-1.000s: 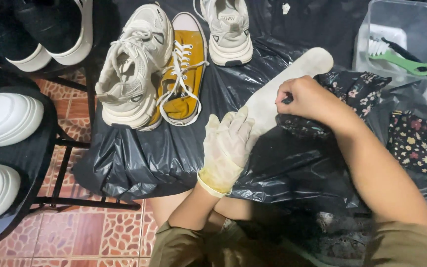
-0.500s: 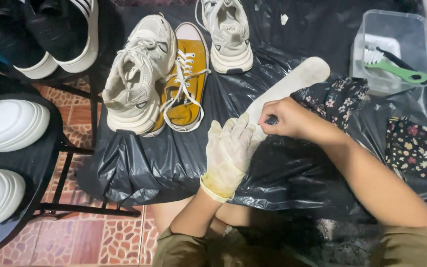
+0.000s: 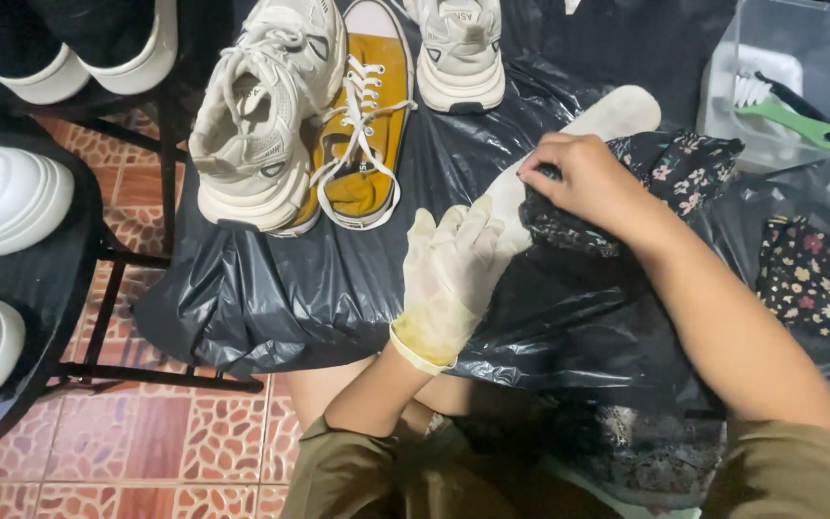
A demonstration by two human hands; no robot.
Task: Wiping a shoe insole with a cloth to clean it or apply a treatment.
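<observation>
On black plastic [image 3: 319, 288], hands [image 3: 449, 279] hold a pale insole [image 3: 617, 115].

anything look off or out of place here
One oddity: only the left hand wears a glove, yellowed at the cuff, while the right hand is bare, pressing a dark floral cloth onto the pale insole. Nothing looks spilled or broken.
</observation>
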